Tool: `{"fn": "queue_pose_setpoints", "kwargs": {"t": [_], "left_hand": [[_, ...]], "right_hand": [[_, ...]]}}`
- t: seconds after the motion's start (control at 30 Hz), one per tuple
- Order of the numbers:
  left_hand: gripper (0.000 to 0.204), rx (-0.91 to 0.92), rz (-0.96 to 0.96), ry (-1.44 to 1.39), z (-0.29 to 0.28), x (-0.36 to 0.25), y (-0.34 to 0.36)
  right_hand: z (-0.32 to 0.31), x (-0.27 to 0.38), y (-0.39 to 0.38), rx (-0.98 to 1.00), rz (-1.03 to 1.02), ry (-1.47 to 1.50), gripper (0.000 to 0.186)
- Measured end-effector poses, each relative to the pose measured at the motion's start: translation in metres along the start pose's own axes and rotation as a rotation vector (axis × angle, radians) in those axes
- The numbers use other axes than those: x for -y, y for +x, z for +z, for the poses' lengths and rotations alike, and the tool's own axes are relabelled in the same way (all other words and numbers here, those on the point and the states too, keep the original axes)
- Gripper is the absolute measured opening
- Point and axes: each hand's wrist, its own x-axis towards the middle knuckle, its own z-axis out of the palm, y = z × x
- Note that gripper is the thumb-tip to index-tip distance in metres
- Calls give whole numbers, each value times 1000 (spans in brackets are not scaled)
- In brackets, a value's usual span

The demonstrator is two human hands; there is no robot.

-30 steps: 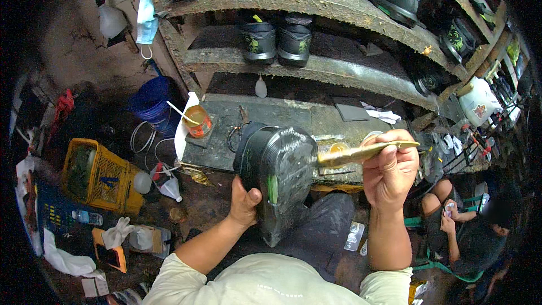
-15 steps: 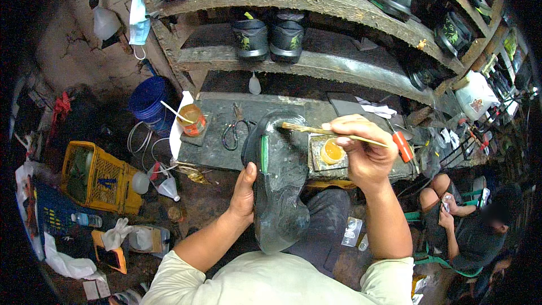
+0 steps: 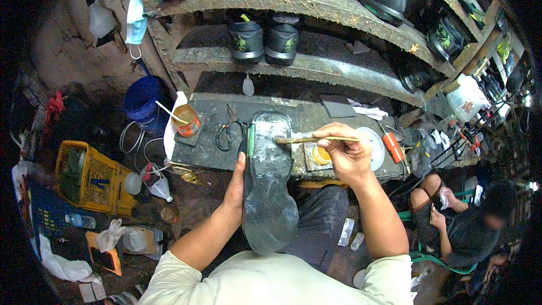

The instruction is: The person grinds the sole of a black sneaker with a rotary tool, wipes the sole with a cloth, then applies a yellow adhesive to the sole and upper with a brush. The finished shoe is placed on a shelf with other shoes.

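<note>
My left hand [image 3: 235, 183] grips the left side of a black shoe [image 3: 269, 197], held with its sole facing up and a green strip on its left edge. The sole looks wet and shiny, with pale reflections on its far part. Between the fingertips of my right hand [image 3: 349, 157] is a thin brush [image 3: 307, 139], its bristles touching the far half of the sole. A small tub of yellow liquid [image 3: 322, 156] stands on the bench just left of my right hand. Behind that hand, a round white dish [image 3: 375, 149] is partly hidden.
On the bench [image 3: 203, 157] are an orange jar [image 3: 187, 122] with a stick, scissors [image 3: 227, 134] and a red-handled tool [image 3: 393, 146]. Shelves beyond hold several black shoes [image 3: 247, 42]. A yellow crate [image 3: 93, 178] and blue bucket [image 3: 145, 101] stand left. Another person [image 3: 468, 229] sits at right.
The shoe has turned so its sole faces up more squarely. The brush has moved a little toward me along the sole. My right hand has shifted left, and the white dish now shows behind it.
</note>
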Motion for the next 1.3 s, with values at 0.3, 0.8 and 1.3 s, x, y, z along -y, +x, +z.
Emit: {"fn": "queue_pose_setpoints", "kwargs": {"t": [0.3,0.8,1.3], "left_hand": [[79,26,-34,25,-10,-1,16],[103,219,676,1153,108,-87,94],[101,521,757,2043,237,-50,148]], "right_hand": [[8,-9,4,22,64,60,13],[-175,-67,-115,-1194,294,355,38],[-185,-80,-226,-1172,512,277,37]]}}
